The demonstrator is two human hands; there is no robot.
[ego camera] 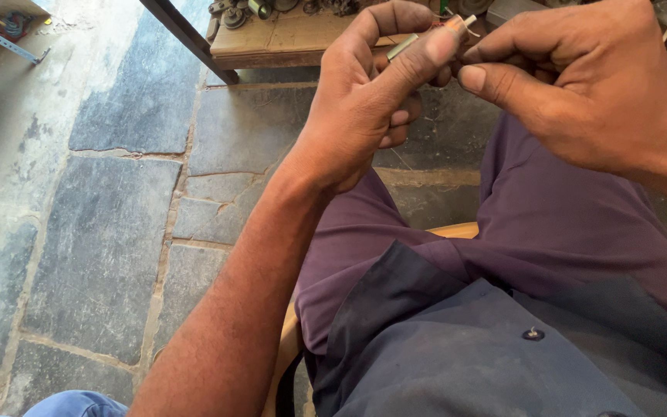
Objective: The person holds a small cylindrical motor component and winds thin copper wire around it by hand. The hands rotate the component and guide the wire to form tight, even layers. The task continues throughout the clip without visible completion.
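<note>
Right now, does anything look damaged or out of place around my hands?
Nothing stands out. The left hand pinches a small metal cylinder with thin wires at its tip, the right hand close beside. The stone floor is worn and patchy, nothing spilled.

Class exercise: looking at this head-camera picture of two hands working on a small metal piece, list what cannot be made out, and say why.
- Small metal piece, head view: mostly covered by the left hand; its kind is unclear.
- Thin wire: too fine to follow, and its end is hidden behind the right hand.
- Parts on the wooden bench: cut off by the top edge.
</note>
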